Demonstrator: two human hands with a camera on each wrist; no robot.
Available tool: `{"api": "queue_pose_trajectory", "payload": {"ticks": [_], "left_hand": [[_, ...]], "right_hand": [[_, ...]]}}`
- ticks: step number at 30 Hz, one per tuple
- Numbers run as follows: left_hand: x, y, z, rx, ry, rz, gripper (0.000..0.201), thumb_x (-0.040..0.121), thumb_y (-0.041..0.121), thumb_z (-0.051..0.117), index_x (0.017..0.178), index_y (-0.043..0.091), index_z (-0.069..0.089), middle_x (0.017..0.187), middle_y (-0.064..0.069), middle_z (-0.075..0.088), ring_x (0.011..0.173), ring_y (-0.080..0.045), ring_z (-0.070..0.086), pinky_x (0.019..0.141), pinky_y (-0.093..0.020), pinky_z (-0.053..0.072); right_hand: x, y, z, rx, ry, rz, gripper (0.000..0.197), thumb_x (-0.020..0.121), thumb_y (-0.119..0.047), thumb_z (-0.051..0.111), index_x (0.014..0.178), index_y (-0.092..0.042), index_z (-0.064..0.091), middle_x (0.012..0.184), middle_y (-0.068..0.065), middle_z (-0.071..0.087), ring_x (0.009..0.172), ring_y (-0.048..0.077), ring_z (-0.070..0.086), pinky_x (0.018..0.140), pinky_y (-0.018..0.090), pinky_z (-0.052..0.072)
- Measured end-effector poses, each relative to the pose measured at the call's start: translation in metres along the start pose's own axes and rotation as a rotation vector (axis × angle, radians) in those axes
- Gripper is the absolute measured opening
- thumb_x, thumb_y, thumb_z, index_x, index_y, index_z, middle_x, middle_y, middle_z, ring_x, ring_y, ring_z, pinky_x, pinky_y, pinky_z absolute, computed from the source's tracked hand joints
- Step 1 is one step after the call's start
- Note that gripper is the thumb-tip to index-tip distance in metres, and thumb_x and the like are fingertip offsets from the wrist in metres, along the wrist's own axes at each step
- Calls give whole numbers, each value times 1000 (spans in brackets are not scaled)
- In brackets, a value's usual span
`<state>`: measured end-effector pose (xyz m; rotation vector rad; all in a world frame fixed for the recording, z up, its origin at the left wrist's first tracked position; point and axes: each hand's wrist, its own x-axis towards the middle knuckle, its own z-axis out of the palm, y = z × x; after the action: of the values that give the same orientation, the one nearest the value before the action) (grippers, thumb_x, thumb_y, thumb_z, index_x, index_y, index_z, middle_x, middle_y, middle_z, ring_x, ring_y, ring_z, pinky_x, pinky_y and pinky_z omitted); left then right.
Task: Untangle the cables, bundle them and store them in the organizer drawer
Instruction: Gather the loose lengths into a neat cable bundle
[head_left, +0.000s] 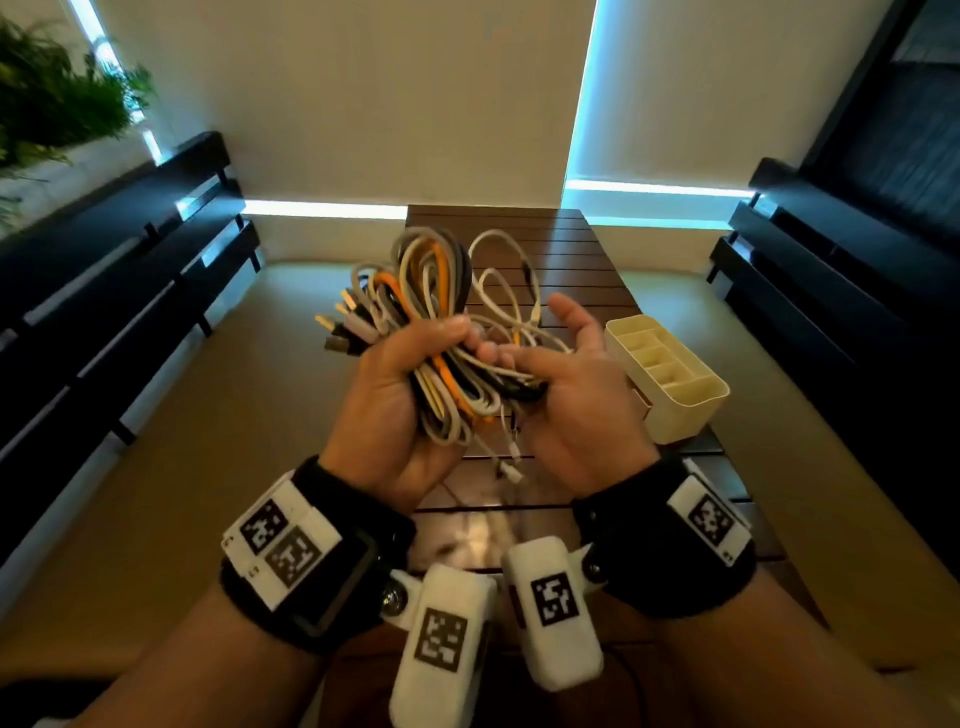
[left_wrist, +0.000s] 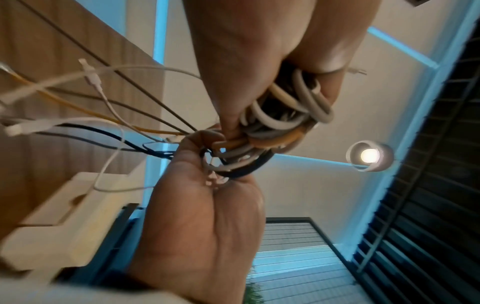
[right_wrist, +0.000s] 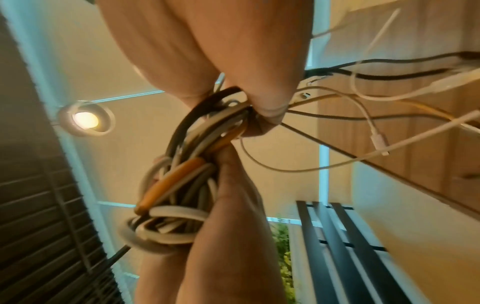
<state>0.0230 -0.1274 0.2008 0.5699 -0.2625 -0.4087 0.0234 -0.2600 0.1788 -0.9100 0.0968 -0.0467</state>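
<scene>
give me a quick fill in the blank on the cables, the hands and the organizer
1. The left hand grips the tangled cables in a ____.
2. Among the white, grey and black cables, one is bright ____.
3. The cream organizer stands on the slatted ____, on the person's right.
4. The right hand faces palm ____.

Missing words: bundle; orange; table; up

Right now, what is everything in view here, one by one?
cable bundle: one tangle of white, grey, orange and black cables, held above the table
organizer: one, cream, with compartments, on the table's right side
table: one, dark brown slatted wood, below the hands
plant: one, green, far upper left
ceiling lamp: one, white, lit, overhead
left hand: grips the cable bundle
right hand: palm up, fingers loosely curled under the loose cable loops
</scene>
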Motion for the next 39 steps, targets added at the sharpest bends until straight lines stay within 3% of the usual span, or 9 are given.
{"api": "queue_pose_trajectory", "payload": {"ticks": [3, 7, 14, 16, 20, 24, 29, 34, 39], "left_hand": [[8, 15, 14, 4, -12, 46, 12, 83, 9, 52, 74, 5, 60, 65, -3, 56, 63, -13, 58, 76, -27, 55], [13, 18, 13, -14, 29, 24, 10, 83, 10, 54, 73, 7, 58, 66, -2, 54, 63, -12, 57, 76, -28, 54], [12, 15, -5, 14, 126, -27, 17, 80, 10, 53, 63, 8, 58, 60, -2, 54, 60, -13, 55, 66, -26, 54], [12, 14, -7, 15, 141, -43, 13, 78, 8, 54, 66, 8, 58, 61, -2, 53, 60, -13, 54, 61, -25, 53], [14, 13, -15, 39, 184, -81, 16, 77, 7, 55, 62, 9, 60, 64, -2, 52, 60, -13, 54, 64, -24, 53], [17, 16, -21, 26, 208, -113, 18, 79, 8, 55, 63, 10, 61, 65, 0, 51, 60, -13, 52, 74, -28, 48], [19, 24, -19, 105, 204, -67, 18, 80, 8, 54, 62, 9, 59, 64, -2, 51, 58, -15, 52, 72, -31, 49], [11, 42, -40, 288, 327, -35, 27, 89, 6, 50, 63, 9, 59, 63, -3, 54, 55, -15, 54, 67, -33, 50], [8, 55, -59, 429, 447, 7, 25, 91, 4, 52, 67, 6, 59, 63, -7, 53, 53, -19, 56, 63, -33, 50]], "right_hand": [[6, -19, 15, 18, -30, -125, 67, 87, 19, 51, 133, -29, 43, 125, 28, 56, 78, 27, 70, 72, 40, 59], [12, -21, 12, 25, 20, -160, 75, 84, 19, 54, 137, -31, 38, 106, 26, 58, 75, 27, 68, 67, 37, 59], [22, -8, -18, 156, 198, -16, 102, 86, 9, 63, 154, -40, 5, 109, 26, 69, 105, 39, 68, 90, 59, 54], [25, -6, -24, 175, 230, -15, 107, 85, 9, 64, 155, -41, -1, 107, 25, 68, 99, 35, 69, 94, 64, 50], [26, 0, -28, 18, 297, -97, 103, 84, 13, 63, 150, -47, 14, 99, 20, 70, 77, 27, 70, 70, 46, 58], [20, -3, -26, -378, 293, -417, 90, 86, 14, 63, 143, -45, 26, 111, 16, 67, 99, 23, 71, 82, 45, 60], [18, -4, -23, -525, 161, -627, 83, 88, 16, 60, 142, -39, 28, 104, 12, 68, 95, 19, 70, 76, 30, 58], [32, 22, -31, -574, 125, -344, 88, 85, 9, 67, 145, -41, 26, 102, 9, 73, 94, 26, 73, 81, 43, 61], [36, 65, -34, -608, 136, -43, 79, 92, -21, 69, 146, -50, 19, 120, 7, 66, 91, 21, 73, 90, 48, 58]]}}
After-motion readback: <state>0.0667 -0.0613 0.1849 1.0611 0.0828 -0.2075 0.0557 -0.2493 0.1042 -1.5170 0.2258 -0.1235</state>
